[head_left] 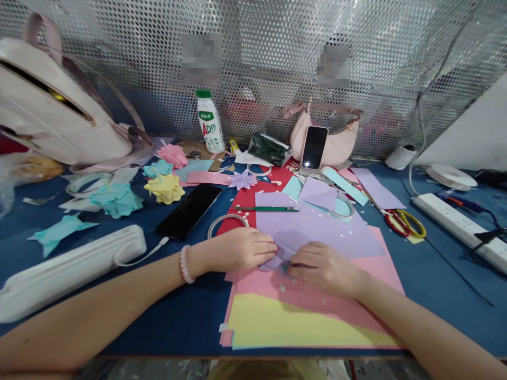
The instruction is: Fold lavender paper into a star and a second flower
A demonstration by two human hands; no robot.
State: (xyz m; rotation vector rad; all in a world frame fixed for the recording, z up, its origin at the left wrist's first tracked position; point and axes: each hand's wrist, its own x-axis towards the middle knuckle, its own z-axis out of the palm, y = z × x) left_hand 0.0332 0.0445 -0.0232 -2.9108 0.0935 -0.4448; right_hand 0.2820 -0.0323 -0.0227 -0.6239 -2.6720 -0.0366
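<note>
My left hand (pixel 245 249), with a pink bead bracelet on its wrist, has its fingers closed at the left side of a small folded purple paper (pixel 273 262). From the right, the closed fingers of my right hand (pixel 322 268) hold the same piece near its edge. Part of the paper is hidden behind the fingers. Beneath it lie large purple sheets (pixel 356 235) on top of pink and yellow sheets (pixel 309 322). A green craft knife (pixel 277 209) rests on the purple sheets, just beyond my hands.
Tape rolls (pixel 227 224), scissors (pixel 404 224) and a phone (pixel 190 211) lie around the paper stack. Folded paper flowers (pixel 116 199), a white bottle (pixel 209 124) and a backpack (pixel 59 116) stand left. A pink handbag (pixel 340 142) backs another phone (pixel 315 148). A power strip (pixel 459 227) lies right.
</note>
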